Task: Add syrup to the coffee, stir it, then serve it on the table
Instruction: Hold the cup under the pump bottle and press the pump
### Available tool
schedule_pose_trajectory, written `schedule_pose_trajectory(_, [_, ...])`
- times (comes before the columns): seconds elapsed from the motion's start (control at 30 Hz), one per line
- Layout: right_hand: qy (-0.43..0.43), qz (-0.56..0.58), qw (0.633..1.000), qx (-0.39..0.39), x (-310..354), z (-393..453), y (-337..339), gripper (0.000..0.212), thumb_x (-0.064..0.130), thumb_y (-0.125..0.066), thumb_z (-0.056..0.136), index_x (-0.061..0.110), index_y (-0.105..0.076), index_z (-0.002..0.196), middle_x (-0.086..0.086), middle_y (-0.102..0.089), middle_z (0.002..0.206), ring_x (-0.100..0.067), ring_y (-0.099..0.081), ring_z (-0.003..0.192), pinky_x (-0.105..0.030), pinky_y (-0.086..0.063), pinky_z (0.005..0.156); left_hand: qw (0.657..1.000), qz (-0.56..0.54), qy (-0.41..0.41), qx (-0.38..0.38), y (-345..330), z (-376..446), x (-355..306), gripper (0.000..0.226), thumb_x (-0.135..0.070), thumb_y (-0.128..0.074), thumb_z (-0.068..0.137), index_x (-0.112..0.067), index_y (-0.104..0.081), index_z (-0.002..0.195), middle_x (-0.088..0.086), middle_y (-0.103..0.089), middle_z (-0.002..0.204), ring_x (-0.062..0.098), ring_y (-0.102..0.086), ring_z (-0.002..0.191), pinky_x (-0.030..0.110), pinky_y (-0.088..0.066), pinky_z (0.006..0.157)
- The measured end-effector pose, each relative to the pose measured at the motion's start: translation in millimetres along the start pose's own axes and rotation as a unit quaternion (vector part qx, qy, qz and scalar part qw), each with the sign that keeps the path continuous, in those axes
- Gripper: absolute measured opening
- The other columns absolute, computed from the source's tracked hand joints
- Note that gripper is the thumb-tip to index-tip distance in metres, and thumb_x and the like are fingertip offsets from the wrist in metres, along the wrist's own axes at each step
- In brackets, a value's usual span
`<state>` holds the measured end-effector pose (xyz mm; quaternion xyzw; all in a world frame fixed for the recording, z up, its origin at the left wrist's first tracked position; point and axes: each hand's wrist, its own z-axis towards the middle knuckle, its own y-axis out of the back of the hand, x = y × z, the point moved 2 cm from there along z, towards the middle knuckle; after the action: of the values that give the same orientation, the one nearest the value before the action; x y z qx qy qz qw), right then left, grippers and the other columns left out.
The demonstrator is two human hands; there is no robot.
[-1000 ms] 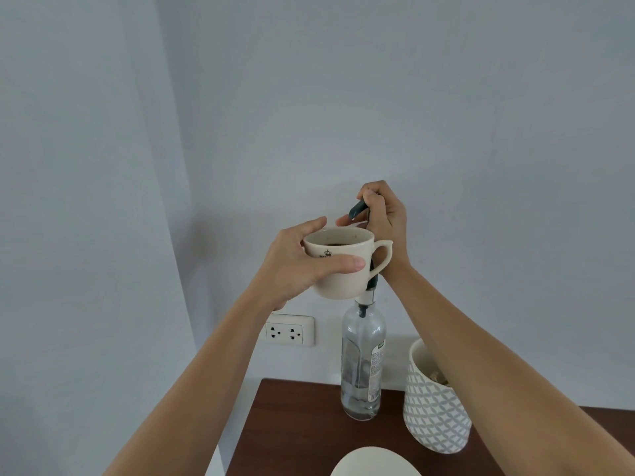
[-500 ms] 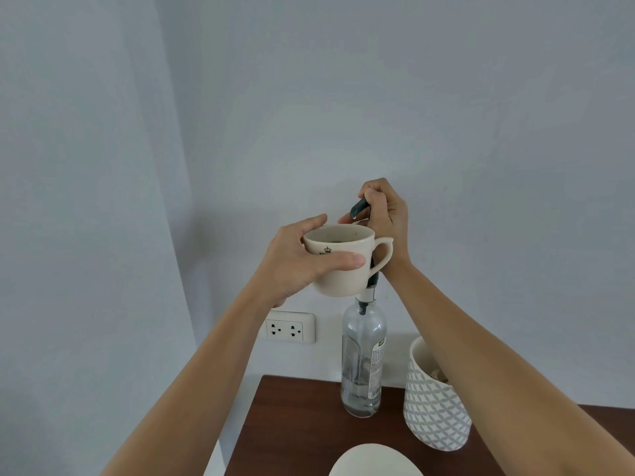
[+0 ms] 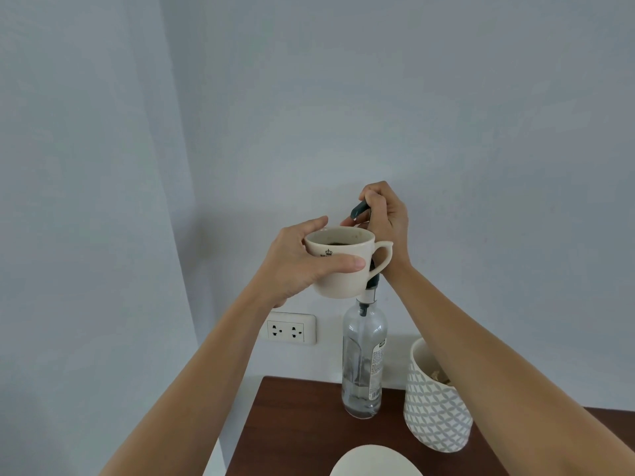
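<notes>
The left hand (image 3: 295, 266) wraps thumb and fingers round the smooth cream ceramic mug (image 3: 340, 266), held in the air with dark coffee inside and its curved handle pointing right. Just behind and above the mug, the right hand (image 3: 386, 221) is closed over the dark teal plastic pump head (image 3: 359, 209) of the tall clear glass syrup bottle (image 3: 363, 365). Below the grips, the bottle stands on the dark brown wooden table (image 3: 295, 427), beside a white lattice-patterned ceramic pot (image 3: 436, 410).
</notes>
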<state>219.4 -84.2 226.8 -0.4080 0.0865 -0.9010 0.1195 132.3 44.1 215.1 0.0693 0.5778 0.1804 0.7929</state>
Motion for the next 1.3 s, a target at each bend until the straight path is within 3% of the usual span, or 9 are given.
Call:
schedule_pose_trajectory(0.27, [-0.009, -0.010, 1.000, 0.012, 2.2, -0.2, 0.6, 0.021, 0.021, -0.044, 0.100, 0.007, -0.052, 0.086, 0.008, -0.060, 0.054, -0.030, -0.062, 0.050, -0.024, -0.044, 0.044, 1.000, 0.000, -0.001, -0.001, -0.4, -1.5, -4.4, 0.124, -0.050, -0.087, 0.034, -0.020, -0.047, 0.147, -0.005, -0.059, 0.143, 0.011, -0.062, 0.121, 0.021, -0.051, 0.082])
schedule_pose_trajectory(0.4, [-0.008, -0.011, 1.000, 0.015, 2.3, -0.1, 0.5, 0.021, 0.019, -0.044, 0.100, 0.006, -0.051, 0.085, 0.009, -0.059, 0.052, -0.027, -0.062, 0.049, -0.023, -0.044, 0.043, 1.000, -0.003, -0.001, -0.004, 0.5, -0.6, -4.7, 0.123, -0.049, -0.088, 0.034, -0.020, -0.048, 0.147, -0.004, -0.059, 0.143, 0.012, -0.062, 0.122, 0.024, -0.052, 0.089])
schedule_pose_trajectory(0.63, [-0.003, -0.004, 1.000, 0.013, -0.3, 0.8, 0.2, 0.020, 0.014, -0.044, 0.099, 0.006, -0.049, 0.081, 0.006, -0.057, 0.051, -0.019, -0.059, 0.044, -0.026, -0.045, 0.046, 1.000, -0.002, -0.001, 0.002, 1.3, -0.6, -5.8, 0.115, -0.037, -0.092, 0.045, -0.018, -0.046, 0.149, -0.003, -0.060, 0.142, 0.010, -0.062, 0.119, 0.017, -0.050, 0.079])
schedule_pose_trajectory(0.83, [0.000, -0.011, 1.000, 0.009, -0.5, 1.3, 1.6, 0.020, 0.011, -0.043, 0.098, 0.006, -0.048, 0.079, 0.007, -0.056, 0.048, -0.021, -0.060, 0.044, -0.024, -0.044, 0.045, 1.000, 0.001, -0.005, -0.001, 0.6, -1.1, -5.6, 0.117, -0.043, -0.092, 0.039, -0.019, -0.050, 0.145, -0.004, -0.059, 0.143, 0.010, -0.062, 0.119, 0.016, -0.050, 0.077])
schedule_pose_trajectory(0.97, [-0.006, -0.012, 1.000, 0.006, -1.3, 1.4, 1.1, 0.019, 0.010, -0.042, 0.097, 0.005, -0.049, 0.079, 0.007, -0.056, 0.047, -0.018, -0.058, 0.042, -0.024, -0.045, 0.045, 1.000, -0.003, -0.003, 0.005, 0.3, -1.2, -6.5, 0.086, -0.024, -0.096, 0.058, -0.024, -0.058, 0.135, -0.010, -0.062, 0.130, 0.007, -0.064, 0.107, 0.016, -0.050, 0.074])
schedule_pose_trajectory(1.1, [-0.001, -0.017, 1.000, 0.005, -1.0, 2.2, 1.7, 0.019, 0.007, -0.041, 0.096, 0.005, -0.050, 0.079, 0.009, -0.055, 0.046, -0.015, -0.057, 0.041, -0.024, -0.045, 0.045, 1.000, -0.004, -0.005, 0.005, 1.1, -0.8, -5.0, 0.084, -0.026, -0.096, 0.055, -0.025, -0.062, 0.131, -0.007, -0.065, 0.127, -0.009, -0.063, 0.090, 0.015, -0.053, 0.070])
schedule_pose_trajectory(1.2, [0.001, -0.018, 1.000, 0.003, -2.4, 3.5, 1.7, 0.019, 0.006, -0.041, 0.095, 0.005, -0.049, 0.078, 0.009, -0.054, 0.047, -0.014, -0.056, 0.041, -0.025, -0.045, 0.045, 1.000, -0.003, -0.002, 0.000, 0.8, 0.0, -5.3, 0.090, -0.019, -0.092, 0.065, -0.017, -0.050, 0.145, -0.004, -0.062, 0.135, -0.005, -0.062, 0.100, 0.015, -0.049, 0.072])
schedule_pose_trajectory(1.3, [0.002, -0.019, 1.000, 0.003, -5.1, 4.9, 1.3, 0.021, 0.007, -0.041, 0.095, 0.007, -0.048, 0.075, 0.009, -0.052, 0.046, -0.014, -0.054, 0.042, -0.030, -0.045, 0.050, 1.000, -0.005, 0.001, 0.000, 0.8, 0.5, -4.9, 0.091, -0.018, -0.092, 0.067, -0.016, -0.048, 0.147, -0.002, -0.058, 0.143, 0.010, -0.062, 0.116, 0.016, -0.049, 0.076])
